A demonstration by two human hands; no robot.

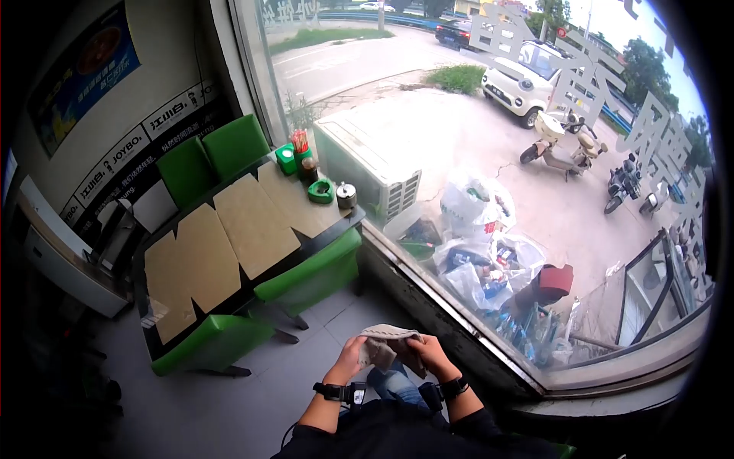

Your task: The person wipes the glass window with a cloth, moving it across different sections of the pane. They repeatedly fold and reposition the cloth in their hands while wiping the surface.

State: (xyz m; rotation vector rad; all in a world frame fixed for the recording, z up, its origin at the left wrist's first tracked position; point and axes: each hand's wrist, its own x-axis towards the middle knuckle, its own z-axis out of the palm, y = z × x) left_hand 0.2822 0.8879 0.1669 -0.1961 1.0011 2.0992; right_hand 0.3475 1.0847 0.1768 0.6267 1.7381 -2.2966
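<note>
Both of my hands grip a beige-grey cloth (390,334) in front of my body, above my jeans. My left hand (350,358) is closed on the cloth's left side. On its right side, my right hand (429,355) pinches the fabric with the thumb on top. Between the hands the cloth is bunched, and its upper edge arches. Each wrist wears a black strap with a small device.
A dining table (256,222) with tan mats stands to the left, with several green chairs (313,271) around it. A green ashtray (322,191) and a lidded metal pot (346,196) sit near its window end. Beyond the large window lie bags of rubbish (478,203).
</note>
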